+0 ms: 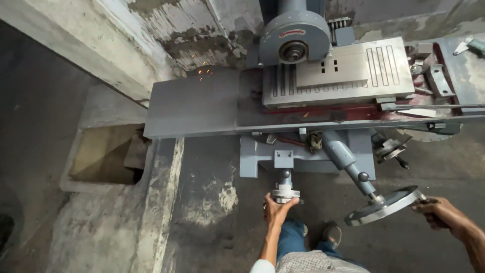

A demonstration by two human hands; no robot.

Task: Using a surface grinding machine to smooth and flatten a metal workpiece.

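Concrete floor (212,202) below the grinder (293,38): my left hand (275,207) clasps the small knob (285,193), right hand (434,210) grips the big handwheel (386,206), feeding the table (202,103).

The light is dim and flat, cool grey overall, and looks strongest at the upper right, where the steel plate (353,68) on the machine shows a pale sheen without harsh glare. The far left falls into deep shadow, and the floor pit (103,154) is dark at its inner corner. A few orange sparks (202,73) glow near the wall. Straight edges bow outward toward the frame borders, a wide-angle distortion. Detail is soft throughout, with the corners slightly smeared.
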